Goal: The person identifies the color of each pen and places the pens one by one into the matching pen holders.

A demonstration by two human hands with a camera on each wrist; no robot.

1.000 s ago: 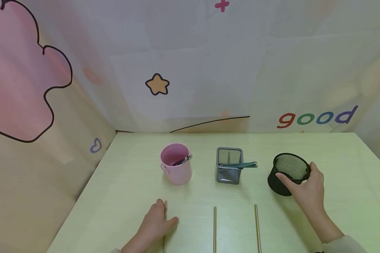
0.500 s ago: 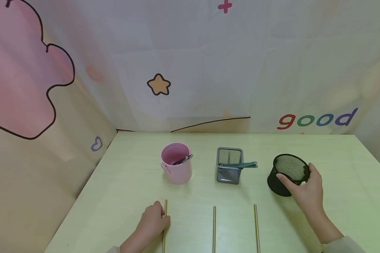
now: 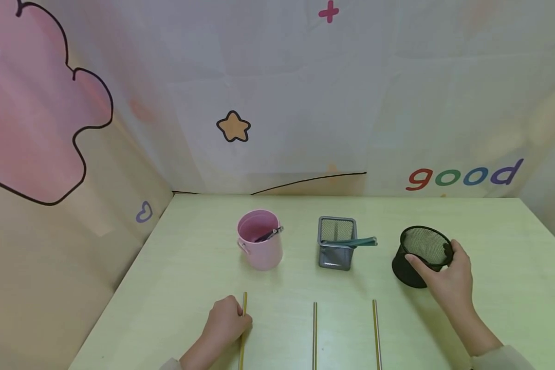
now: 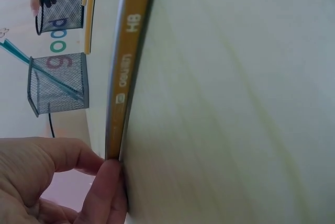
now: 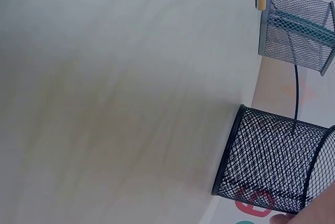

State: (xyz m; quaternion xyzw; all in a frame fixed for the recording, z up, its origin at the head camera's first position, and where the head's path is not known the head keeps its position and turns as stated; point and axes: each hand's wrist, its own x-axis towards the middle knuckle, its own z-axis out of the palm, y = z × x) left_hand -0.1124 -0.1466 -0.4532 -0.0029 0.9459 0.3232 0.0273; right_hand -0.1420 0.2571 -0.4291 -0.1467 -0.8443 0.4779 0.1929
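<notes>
My left hand pinches a yellow HB pencil between thumb and fingers, near its far end; the pencil lies along the table. On the right side, my right hand grips the rim of a round black mesh pen holder, thumb on the near side and fingers round the right. The holder stands on the table, and in the right wrist view its mesh wall fills the lower right. No contents show inside it.
Two more pencils, one in the middle and another to the right, lie parallel on the table. Behind stand a pink bucket with dark slim items and a grey square mesh holder with teal sticks. A printed cloth hangs behind.
My left hand's thumb and fingers have come together on the left pencil, whose far end now leans slightly right. The right hand stays on the black pen holder.
</notes>
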